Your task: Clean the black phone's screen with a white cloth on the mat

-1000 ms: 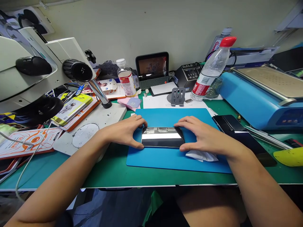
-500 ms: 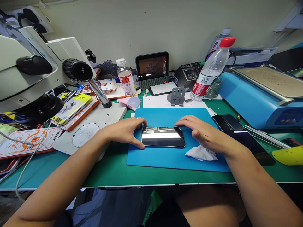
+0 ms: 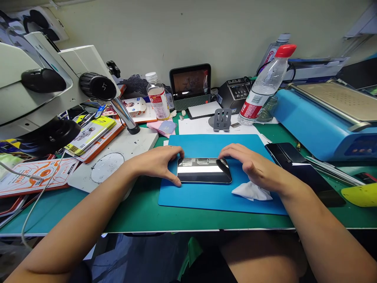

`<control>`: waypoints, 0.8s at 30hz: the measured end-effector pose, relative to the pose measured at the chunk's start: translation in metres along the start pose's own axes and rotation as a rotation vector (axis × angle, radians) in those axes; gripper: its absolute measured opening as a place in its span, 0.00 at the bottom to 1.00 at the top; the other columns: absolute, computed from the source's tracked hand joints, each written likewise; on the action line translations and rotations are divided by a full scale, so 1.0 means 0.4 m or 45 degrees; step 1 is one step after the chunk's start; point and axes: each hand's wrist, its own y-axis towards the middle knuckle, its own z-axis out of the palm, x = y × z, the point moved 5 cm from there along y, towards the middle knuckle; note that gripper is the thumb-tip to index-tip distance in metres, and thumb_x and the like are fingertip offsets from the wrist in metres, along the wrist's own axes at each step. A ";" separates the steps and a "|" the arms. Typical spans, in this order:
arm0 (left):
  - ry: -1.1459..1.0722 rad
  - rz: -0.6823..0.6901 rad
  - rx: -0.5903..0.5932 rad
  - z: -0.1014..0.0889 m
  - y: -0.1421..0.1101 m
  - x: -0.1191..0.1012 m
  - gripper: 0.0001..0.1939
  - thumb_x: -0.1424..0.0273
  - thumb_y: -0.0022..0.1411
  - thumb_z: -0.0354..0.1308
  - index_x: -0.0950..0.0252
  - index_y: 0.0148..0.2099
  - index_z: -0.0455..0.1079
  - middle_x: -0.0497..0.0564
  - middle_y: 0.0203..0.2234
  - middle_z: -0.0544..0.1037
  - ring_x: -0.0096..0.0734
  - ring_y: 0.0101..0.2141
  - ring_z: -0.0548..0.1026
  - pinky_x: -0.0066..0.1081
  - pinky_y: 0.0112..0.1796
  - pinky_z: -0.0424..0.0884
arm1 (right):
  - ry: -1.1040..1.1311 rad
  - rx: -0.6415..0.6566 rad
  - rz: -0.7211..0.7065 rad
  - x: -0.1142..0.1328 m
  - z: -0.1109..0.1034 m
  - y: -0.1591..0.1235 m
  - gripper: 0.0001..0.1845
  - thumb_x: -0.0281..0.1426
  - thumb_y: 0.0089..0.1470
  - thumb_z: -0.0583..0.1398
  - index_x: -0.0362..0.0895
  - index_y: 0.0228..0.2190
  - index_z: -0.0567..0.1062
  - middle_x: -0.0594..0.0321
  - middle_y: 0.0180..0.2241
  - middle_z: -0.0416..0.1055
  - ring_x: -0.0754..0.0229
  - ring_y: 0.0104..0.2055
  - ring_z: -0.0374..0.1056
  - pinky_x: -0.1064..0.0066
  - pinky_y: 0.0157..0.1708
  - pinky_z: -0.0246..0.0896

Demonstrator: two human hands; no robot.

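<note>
A smartphone [image 3: 203, 176] lies flat, its glossy dark face up and reflecting light, on a blue mat [image 3: 194, 198]. My left hand [image 3: 160, 163] spans the phone's left end, thumb at the near corner and fingers at the far corner, gripping it by the edges. At the far right corner, the fingertips of my right hand [image 3: 250, 165] touch the phone's edge. That hand's thumb is spread away from the phone, and nothing is held in its palm. A crumpled white wipe [image 3: 251, 192] rests on the mat just below my right hand.
Left of the mat stands a microscope [image 3: 97, 86] on a pale base. Behind are a drink bottle [image 3: 158, 98], a small screen [image 3: 191, 82], a grey phone stand [image 3: 222, 120] and a red-capped bottle [image 3: 262, 86]. A blue machine [image 3: 324, 122] and a dark phone-like panel [image 3: 312, 182] occupy the right.
My right thumb has moved slightly right, away from the phone, and the fingertips bend a little more at its far edge. My left hand and the phone stay put.
</note>
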 end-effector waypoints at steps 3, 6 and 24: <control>-0.006 -0.017 0.016 0.000 0.001 -0.001 0.40 0.40 0.46 0.70 0.59 0.53 0.67 0.49 0.40 0.74 0.40 0.39 0.72 0.31 0.37 0.65 | 0.055 0.020 -0.037 0.003 0.006 -0.003 0.57 0.74 0.45 0.33 0.52 0.49 0.78 0.52 0.54 0.72 0.40 0.57 0.66 0.48 0.58 0.61; 0.003 -0.019 0.012 -0.001 0.001 -0.001 0.40 0.40 0.47 0.69 0.59 0.53 0.67 0.49 0.40 0.74 0.39 0.38 0.71 0.31 0.36 0.64 | 0.057 0.042 -0.032 0.000 0.010 -0.004 0.56 0.74 0.47 0.34 0.53 0.47 0.80 0.52 0.56 0.70 0.39 0.58 0.66 0.46 0.58 0.61; 0.011 -0.003 0.010 0.001 0.000 -0.001 0.41 0.37 0.46 0.68 0.59 0.53 0.67 0.50 0.39 0.74 0.40 0.38 0.72 0.31 0.36 0.64 | 0.005 0.024 -0.068 -0.001 0.009 -0.001 0.54 0.72 0.50 0.34 0.52 0.47 0.80 0.51 0.57 0.70 0.38 0.59 0.65 0.45 0.59 0.61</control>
